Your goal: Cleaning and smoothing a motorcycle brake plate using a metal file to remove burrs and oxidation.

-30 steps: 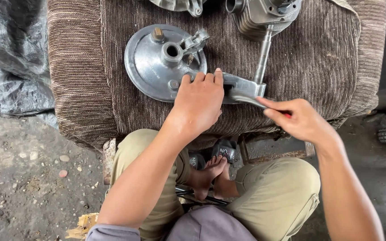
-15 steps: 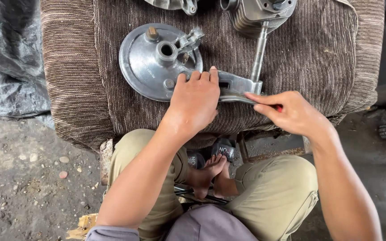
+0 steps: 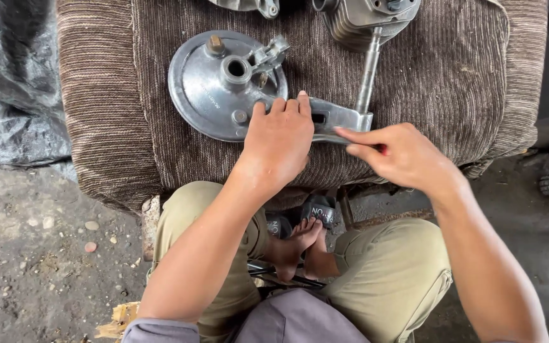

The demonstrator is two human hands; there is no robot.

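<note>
Lying flat on a brown ribbed cushion (image 3: 452,82), a round grey metal brake plate (image 3: 214,89) has a hollow hub at its middle, a stud near its top edge and a small lever bracket at its upper right. From its lower right edge a flat metal arm (image 3: 338,117) with a rectangular slot runs out to the right.

The left hand (image 3: 281,143) rests palm down over the joint where plate and arm meet, its fingers (image 3: 287,108) stretched and pressed flat on the metal, not curled around anything. The right hand (image 3: 401,155) sits just beside it at the far end of the arm, index finger extended along the arm's lower edge, the other fingers bent around something red that barely shows; what it is cannot be told.

A straight metal rod (image 3: 368,73) rises from the end of the arm to a finned grey engine part (image 3: 363,19) at the cushion's top edge. Another grey metal piece (image 3: 249,5) is cut off by the frame beside it.

Below the cushion are the person's knees in khaki trousers (image 3: 389,273), bare feet (image 3: 300,244) crossed on dark sandals (image 3: 318,209), and gravelly ground (image 3: 39,254) at left, with dark plastic sheeting (image 3: 7,76) above it.
</note>
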